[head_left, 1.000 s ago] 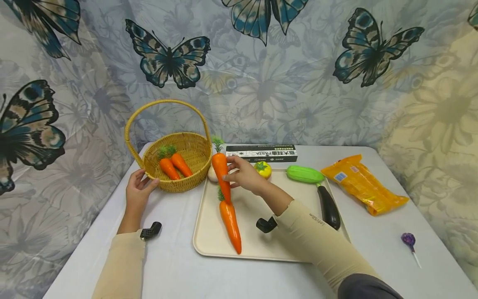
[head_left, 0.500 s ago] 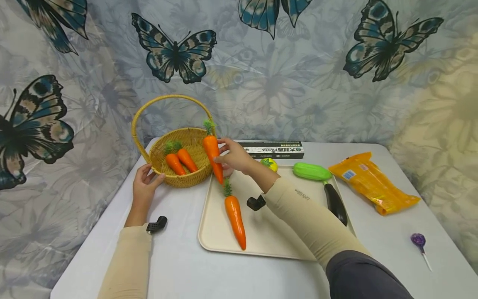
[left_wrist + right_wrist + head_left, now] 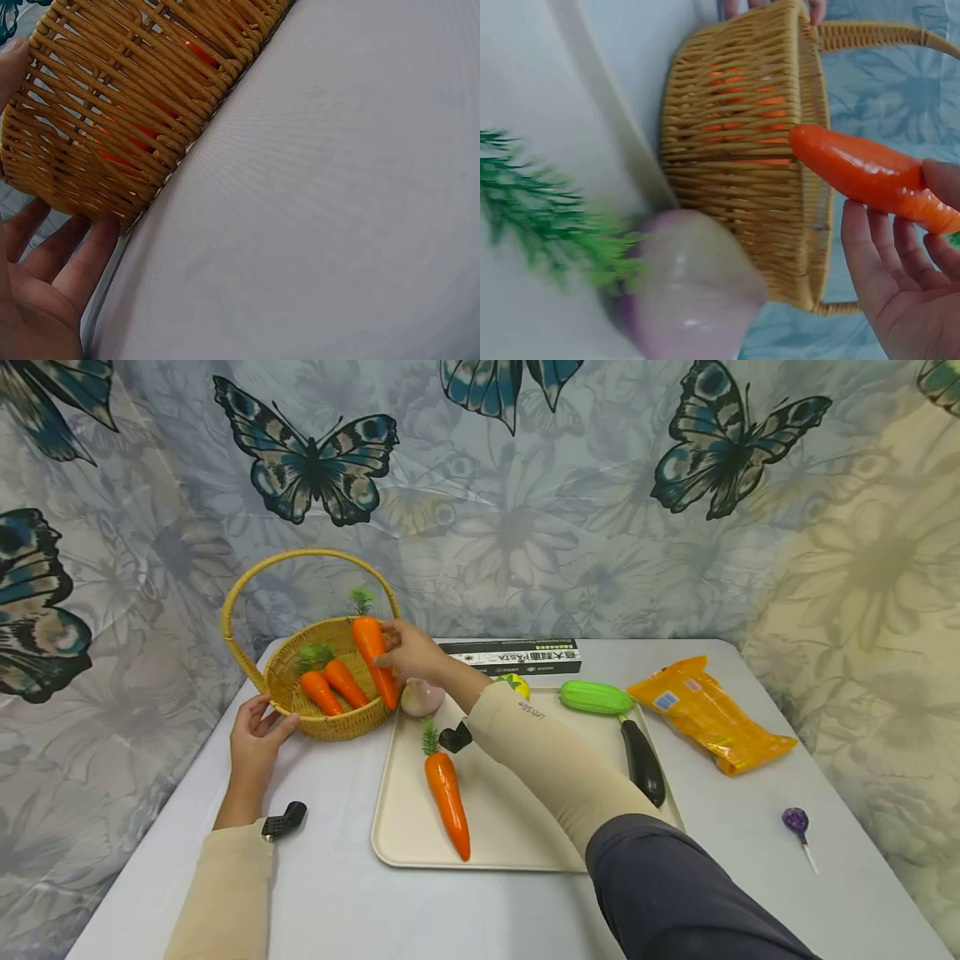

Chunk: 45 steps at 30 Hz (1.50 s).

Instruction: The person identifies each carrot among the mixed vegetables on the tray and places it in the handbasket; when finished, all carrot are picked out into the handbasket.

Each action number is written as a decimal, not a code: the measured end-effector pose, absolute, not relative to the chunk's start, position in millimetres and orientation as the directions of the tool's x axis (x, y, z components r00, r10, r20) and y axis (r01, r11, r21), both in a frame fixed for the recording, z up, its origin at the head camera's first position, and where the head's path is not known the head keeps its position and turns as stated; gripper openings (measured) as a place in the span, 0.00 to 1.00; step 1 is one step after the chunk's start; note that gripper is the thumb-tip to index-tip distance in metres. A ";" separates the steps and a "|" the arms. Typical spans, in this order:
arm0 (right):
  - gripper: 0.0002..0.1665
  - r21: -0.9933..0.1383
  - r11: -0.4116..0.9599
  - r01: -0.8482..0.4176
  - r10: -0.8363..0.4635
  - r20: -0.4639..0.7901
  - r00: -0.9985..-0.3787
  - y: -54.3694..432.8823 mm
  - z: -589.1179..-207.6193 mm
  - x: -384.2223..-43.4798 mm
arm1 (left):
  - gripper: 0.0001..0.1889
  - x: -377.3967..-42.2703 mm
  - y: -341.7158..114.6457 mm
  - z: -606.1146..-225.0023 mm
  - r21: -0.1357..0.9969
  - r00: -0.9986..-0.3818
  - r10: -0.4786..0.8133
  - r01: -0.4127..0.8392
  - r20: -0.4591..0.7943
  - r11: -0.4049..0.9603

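Note:
My right hand (image 3: 412, 652) pinches an orange carrot (image 3: 371, 647) with a green top between thumb and fingers. In the head view this carrot hangs over the right side of the wicker basket (image 3: 360, 724), its tip pointing down. Two more carrots (image 3: 345, 683) lie inside the basket. The left hand (image 3: 255, 735) grips the basket's near left side; in the left wrist view its fingers (image 3: 86, 259) press the woven wall and the thumb is near the rim. Another carrot (image 3: 447, 806) lies on the cream tray (image 3: 525, 860).
A purplish onion (image 3: 694, 289) sits by the basket. On the tray lie a yellow vegetable (image 3: 515, 685), a green gourd (image 3: 596, 697) and an eggplant (image 3: 642, 764). Behind is a pasta box (image 3: 517, 657). An orange packet (image 3: 708, 717) and a lollipop (image 3: 797, 822) lie right.
My right hand has carried the carrot leftward, from above the tray to over the basket's right side. The left hand has stayed at the basket, and the head view has shifted slightly.

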State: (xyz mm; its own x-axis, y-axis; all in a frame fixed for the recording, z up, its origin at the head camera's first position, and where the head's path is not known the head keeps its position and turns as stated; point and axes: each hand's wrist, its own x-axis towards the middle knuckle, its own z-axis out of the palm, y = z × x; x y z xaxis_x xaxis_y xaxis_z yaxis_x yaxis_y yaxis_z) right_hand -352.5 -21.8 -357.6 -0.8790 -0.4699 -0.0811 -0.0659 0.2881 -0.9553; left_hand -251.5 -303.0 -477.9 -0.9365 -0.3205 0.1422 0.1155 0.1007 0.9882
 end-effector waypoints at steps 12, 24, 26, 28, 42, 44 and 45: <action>0.36 -0.948 0.314 -0.051 -0.431 -0.095 -0.898 -51.3 -351.3 -384.6 | 0.33 -253.0 -304.4 -481.0 0.986 -0.929 -0.331 0.147 0.165 0.079; 0.40 -0.730 0.623 -0.281 -0.441 -0.031 -0.897 -73.9 -387.9 -373.8 | 0.33 -254.1 -305.4 -479.2 0.981 -0.927 -0.322 0.174 0.194 0.090; 0.41 -0.657 0.683 -0.319 -0.444 -0.027 -0.896 -77.0 -388.5 -373.7 | 0.33 -254.4 -305.8 -479.3 0.978 -0.925 -0.320 0.185 0.205 0.093; 0.39 -0.578 0.737 -0.350 -0.450 -0.033 -0.892 -79.3 -389.8 -373.9 | 0.33 -254.3 -305.9 -479.3 0.978 -0.925 -0.318 0.185 0.208 0.101; 0.27 -0.796 0.506 -0.331 -0.478 0.060 -0.876 -52.0 -395.5 -362.5 | 0.32 -252.2 -305.2 -482.6 0.975 -0.924 -0.317 0.179 0.212 0.132; 0.27 -0.844 0.441 -0.306 -0.463 0.078 -0.883 -44.1 -391.7 -356.1 | 0.33 -252.9 -306.0 -481.5 0.972 -0.924 -0.313 0.184 0.221 0.143; 0.27 -0.856 0.417 -0.305 -0.458 0.092 -0.884 -39.8 -389.3 -352.2 | 0.33 -253.4 -306.8 -480.7 0.971 -0.923 -0.313 0.187 0.225 0.148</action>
State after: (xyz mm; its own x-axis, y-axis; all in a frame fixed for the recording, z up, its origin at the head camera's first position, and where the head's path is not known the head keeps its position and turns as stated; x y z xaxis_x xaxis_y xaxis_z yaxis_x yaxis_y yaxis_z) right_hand -352.2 -39.8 -389.3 -0.8842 -0.4578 0.0924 -0.3053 0.4167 -0.8563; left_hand -253.4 -306.8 -480.7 -0.9228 -0.3126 0.2250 0.1865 0.1483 0.9712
